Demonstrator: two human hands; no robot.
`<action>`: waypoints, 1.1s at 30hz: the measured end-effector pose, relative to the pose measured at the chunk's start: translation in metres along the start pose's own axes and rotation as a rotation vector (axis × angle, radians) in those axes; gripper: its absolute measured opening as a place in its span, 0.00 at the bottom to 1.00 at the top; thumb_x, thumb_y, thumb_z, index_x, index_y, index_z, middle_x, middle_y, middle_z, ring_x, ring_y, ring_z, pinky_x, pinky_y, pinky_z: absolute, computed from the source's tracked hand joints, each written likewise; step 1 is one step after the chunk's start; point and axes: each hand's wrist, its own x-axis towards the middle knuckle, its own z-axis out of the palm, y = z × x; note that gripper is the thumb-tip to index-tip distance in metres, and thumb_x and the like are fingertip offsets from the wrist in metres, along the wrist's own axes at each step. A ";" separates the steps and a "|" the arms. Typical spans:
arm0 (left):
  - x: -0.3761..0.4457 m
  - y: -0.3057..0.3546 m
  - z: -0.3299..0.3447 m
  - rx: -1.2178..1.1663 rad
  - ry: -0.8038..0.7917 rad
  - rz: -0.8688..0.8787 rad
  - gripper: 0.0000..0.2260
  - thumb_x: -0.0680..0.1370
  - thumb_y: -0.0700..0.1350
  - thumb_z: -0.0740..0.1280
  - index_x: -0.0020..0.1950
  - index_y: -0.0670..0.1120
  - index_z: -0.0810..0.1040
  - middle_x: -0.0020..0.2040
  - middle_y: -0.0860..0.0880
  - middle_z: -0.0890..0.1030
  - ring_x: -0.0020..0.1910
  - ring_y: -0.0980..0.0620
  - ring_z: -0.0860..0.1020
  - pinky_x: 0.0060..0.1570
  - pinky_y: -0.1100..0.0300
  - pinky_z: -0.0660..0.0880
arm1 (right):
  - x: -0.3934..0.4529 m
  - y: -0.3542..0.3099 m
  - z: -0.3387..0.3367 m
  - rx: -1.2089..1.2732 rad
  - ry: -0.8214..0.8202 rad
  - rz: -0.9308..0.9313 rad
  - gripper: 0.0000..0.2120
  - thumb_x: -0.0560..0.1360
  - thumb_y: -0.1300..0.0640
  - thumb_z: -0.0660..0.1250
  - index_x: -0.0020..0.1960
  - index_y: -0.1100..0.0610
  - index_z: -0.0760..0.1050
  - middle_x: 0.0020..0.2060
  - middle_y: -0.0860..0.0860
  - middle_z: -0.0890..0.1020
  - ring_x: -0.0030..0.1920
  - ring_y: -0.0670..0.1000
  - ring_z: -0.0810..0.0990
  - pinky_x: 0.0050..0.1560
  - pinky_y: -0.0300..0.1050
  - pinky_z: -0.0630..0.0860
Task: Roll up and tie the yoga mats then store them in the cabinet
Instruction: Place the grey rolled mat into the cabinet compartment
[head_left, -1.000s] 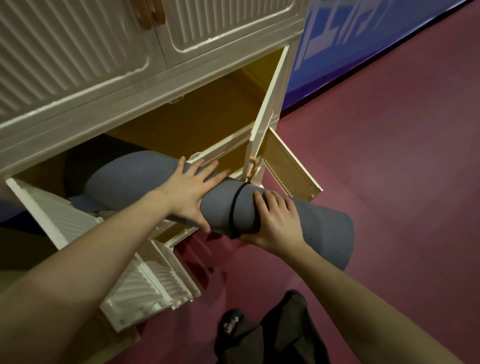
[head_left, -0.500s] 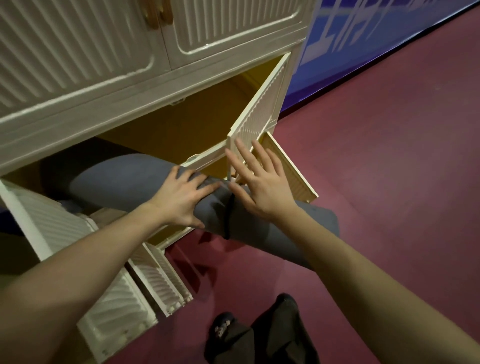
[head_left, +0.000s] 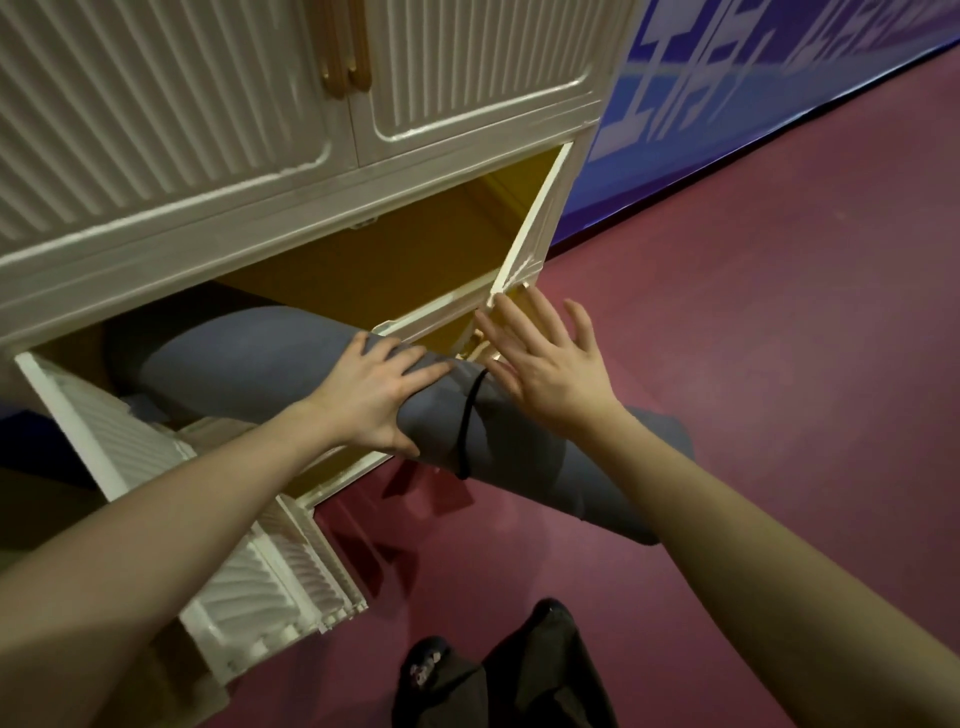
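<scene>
Head camera looks down on our two bare arms reaching toward the low compartment of a white ribbed cabinet. A rolled grey yoga mat lies slanted across the compartment's threshold: its far end sits inside the opening against the yellow interior, while its near end sticks out over the maroon floor. A black tie band circles the roll near its middle, just outside the cabinet's front edge.

Our left hand lies palm down on top of the mat, fingers spread and curved over the roll, thumb tucked under its near side, just left of the band. Our right hand is flat with fingers fanned apart, holding nothing; it hovers over the mat to the right of the band, its fingertips at the lower corner of the right-hand door, which stands swung partly inward at the opening. We cannot tell whether the fingertips actually touch that door.

On the left, the other ribbed door hangs open toward us, with a folded panel below it. Dark trousers and a black shoe show at the bottom edge. A blue wall with white lettering runs behind the cabinet.
</scene>
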 end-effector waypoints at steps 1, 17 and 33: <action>0.000 0.004 -0.001 -0.004 -0.018 0.006 0.48 0.56 0.73 0.70 0.71 0.50 0.69 0.63 0.42 0.76 0.58 0.38 0.75 0.55 0.37 0.70 | -0.007 0.003 -0.001 -0.012 -0.019 0.004 0.24 0.79 0.45 0.51 0.72 0.50 0.68 0.70 0.50 0.71 0.71 0.57 0.67 0.68 0.56 0.55; 0.004 0.025 0.001 -0.056 0.000 -0.059 0.47 0.57 0.76 0.60 0.70 0.51 0.68 0.60 0.42 0.78 0.56 0.37 0.77 0.51 0.37 0.73 | -0.077 0.039 -0.007 0.198 -0.291 0.179 0.37 0.75 0.32 0.48 0.77 0.52 0.55 0.77 0.55 0.54 0.76 0.60 0.52 0.72 0.58 0.46; 0.046 -0.022 0.009 -0.041 0.024 -0.341 0.47 0.60 0.76 0.56 0.72 0.51 0.67 0.64 0.41 0.76 0.59 0.36 0.76 0.56 0.38 0.70 | 0.014 0.085 0.071 0.227 -0.262 -0.105 0.52 0.55 0.31 0.74 0.70 0.59 0.67 0.63 0.63 0.75 0.61 0.66 0.74 0.62 0.67 0.68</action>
